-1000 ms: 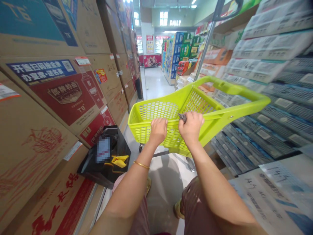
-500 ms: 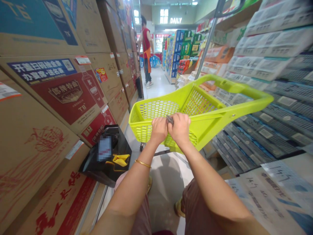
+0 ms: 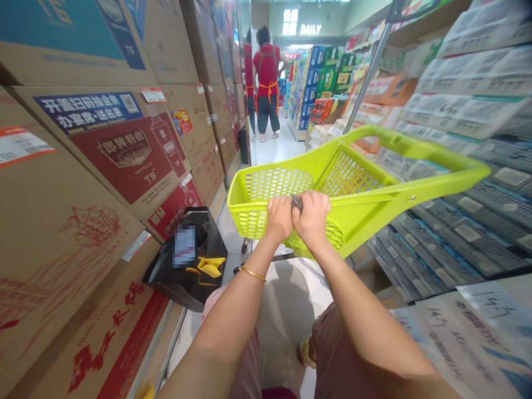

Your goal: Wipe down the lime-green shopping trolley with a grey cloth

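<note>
The right hand [image 3: 313, 217] clasps a grey cloth [image 3: 296, 203] on the near rim [image 3: 250, 206] of a centrally placed yellow-green cart [image 3: 366, 216]; the left hand [image 3: 280, 217] grips that rim just beside it. A black bag [image 3: 177, 291] sits to the left, by stacked cartons [image 3: 91, 205].

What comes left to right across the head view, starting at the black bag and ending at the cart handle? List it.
Black bag, gold bracelet, left hand, right hand, cart handle.
</note>
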Tool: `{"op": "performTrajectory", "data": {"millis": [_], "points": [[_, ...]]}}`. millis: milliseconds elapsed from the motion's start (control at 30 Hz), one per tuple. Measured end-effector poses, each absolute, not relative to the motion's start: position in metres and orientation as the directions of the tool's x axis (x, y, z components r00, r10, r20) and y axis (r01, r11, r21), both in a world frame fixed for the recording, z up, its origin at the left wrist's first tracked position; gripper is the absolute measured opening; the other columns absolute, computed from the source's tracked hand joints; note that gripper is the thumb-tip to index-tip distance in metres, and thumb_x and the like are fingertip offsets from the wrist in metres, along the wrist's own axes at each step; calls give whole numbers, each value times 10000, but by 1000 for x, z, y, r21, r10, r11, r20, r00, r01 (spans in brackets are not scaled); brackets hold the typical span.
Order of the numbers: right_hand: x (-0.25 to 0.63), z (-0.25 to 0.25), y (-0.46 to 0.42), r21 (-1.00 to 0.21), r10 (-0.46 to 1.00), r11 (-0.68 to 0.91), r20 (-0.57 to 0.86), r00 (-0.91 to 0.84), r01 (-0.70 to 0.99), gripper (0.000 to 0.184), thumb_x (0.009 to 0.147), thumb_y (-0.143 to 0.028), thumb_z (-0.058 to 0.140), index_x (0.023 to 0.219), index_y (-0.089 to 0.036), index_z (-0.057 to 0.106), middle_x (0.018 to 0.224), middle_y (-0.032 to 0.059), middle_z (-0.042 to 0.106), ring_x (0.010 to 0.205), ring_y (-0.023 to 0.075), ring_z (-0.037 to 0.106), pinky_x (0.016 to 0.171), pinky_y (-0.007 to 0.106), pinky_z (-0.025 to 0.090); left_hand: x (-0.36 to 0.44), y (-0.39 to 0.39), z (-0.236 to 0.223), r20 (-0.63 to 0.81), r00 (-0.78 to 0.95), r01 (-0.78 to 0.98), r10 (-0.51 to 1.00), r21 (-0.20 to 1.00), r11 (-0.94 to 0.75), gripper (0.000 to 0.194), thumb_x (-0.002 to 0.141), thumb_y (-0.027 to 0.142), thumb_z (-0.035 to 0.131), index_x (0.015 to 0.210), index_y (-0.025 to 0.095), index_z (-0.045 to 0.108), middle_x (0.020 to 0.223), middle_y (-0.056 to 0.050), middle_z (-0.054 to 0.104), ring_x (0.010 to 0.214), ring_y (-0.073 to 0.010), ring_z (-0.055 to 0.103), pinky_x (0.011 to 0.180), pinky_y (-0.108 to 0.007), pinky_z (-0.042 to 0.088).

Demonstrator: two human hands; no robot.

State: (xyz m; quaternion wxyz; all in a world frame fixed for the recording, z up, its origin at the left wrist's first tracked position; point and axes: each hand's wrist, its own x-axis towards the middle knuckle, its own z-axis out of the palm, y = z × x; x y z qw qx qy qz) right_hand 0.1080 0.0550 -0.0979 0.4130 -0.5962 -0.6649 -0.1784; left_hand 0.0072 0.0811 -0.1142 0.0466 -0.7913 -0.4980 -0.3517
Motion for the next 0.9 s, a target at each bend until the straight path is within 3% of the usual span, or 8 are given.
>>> {"op": "performTrajectory", "data": {"millis": [100,300,533,700,800,900], "points": [[99,-100,56,-270,644,234,763,59,934,138,766,-219,472,840,-176,580,897,79,575,876,229,414,759,351,296,5,84,-115,600,253,814,759,292,-502,202,906,235,358,819,188,534,852,-64,596,861,-206,513,811,-336,360],[108,-96,54,-190,652,217,758,3,957,164,764,-224,489,885,-174,588,903,83,575,884,234,415,753,357,288,-1,88,-114,626,301,791,719,257,-555,238,910,218,333,792,184,537,823,-64,592,824,-204,505,784,-330,358],[139,-86,51,-173,583,74,806,98,982,119,758,-251,494,814,-181,572,843,80,569,845,238,416,719,355,282,-10,94,-112,654,314,766,688,254,-590,317,938,264,280,783,188,545,793,-47,584,816,-186,499,791,-324,350],[140,-84,47,-169,543,92,834,92,981,101,760,-232,500,817,-185,569,847,80,569,853,240,417,727,356,283,-17,95,-109,627,325,766,708,264,-586,328,934,283,281,775,192,553,796,-50,596,817,-189,511,781,-326,359],[130,-87,47,-173,550,118,831,81,978,105,760,-216,502,826,-182,576,856,82,575,854,239,416,728,357,286,-11,88,-104,643,298,802,706,232,-550,323,928,272,283,785,189,561,803,-58,606,835,-201,517,857,-362,349],[119,-91,49,-200,579,175,813,63,964,119,773,-206,491,837,-178,586,877,84,580,858,233,417,739,356,295,1,83,-100,686,321,778,653,203,-595,251,912,241,320,947,193,564,940,-59,627,944,-208,516,958,-391,301]]}}
